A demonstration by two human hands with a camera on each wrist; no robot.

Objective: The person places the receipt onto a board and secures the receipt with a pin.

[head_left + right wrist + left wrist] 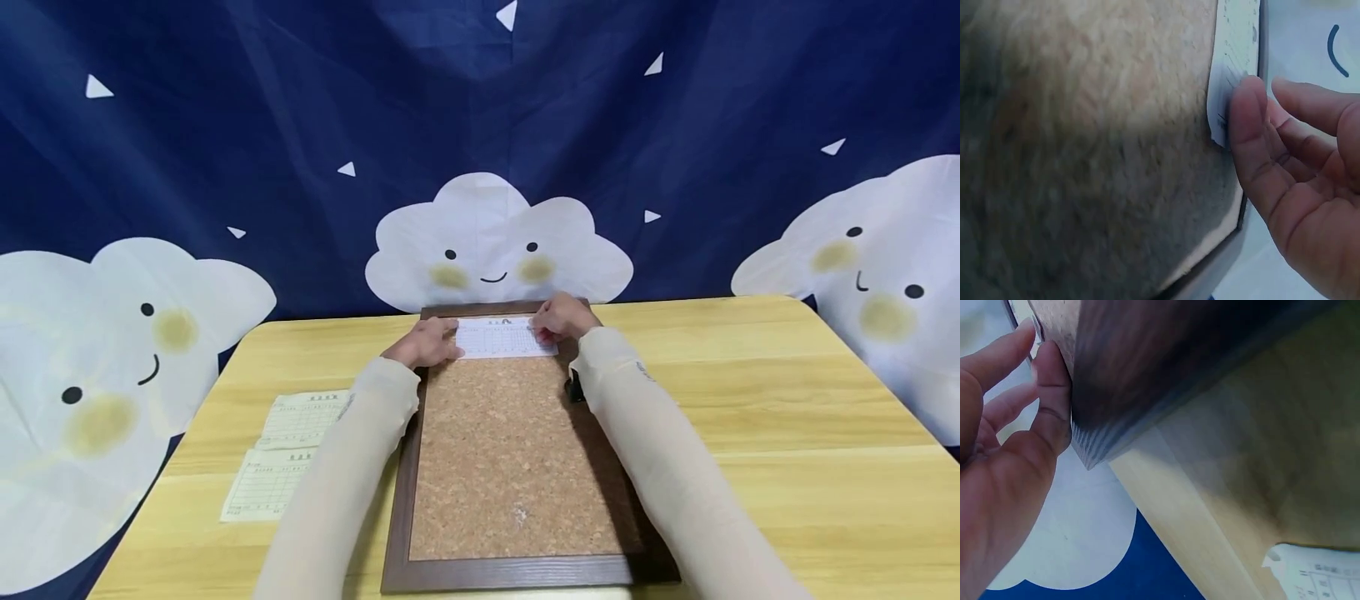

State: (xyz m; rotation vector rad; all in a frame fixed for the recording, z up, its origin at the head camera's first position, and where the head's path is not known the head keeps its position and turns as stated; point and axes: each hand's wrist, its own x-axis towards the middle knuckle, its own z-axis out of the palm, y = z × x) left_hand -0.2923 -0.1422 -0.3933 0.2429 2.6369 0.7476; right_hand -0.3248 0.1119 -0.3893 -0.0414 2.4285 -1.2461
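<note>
A white printed paper slip [498, 340] lies across the top of a framed cork board [517, 450]. My left hand [429, 342] is at the slip's left end, its thumb and a finger spread apart on the slip's corners. At the other end, my right hand [561, 318] has its fingers bunched and pinches the slip near its edge. The right wrist view shows the right thumb [1249, 109] against the slip [1222, 94], whose end bends slightly off the cork. Whether anything small is between the right fingertips is hidden.
Two more printed slips, an upper one [296, 417] and a lower one [262, 483], lie on the wooden table [787, 400] left of the board. A dark object [574, 387] shows beside the right sleeve. Behind the table hangs a blue curtain [450, 100] with clouds.
</note>
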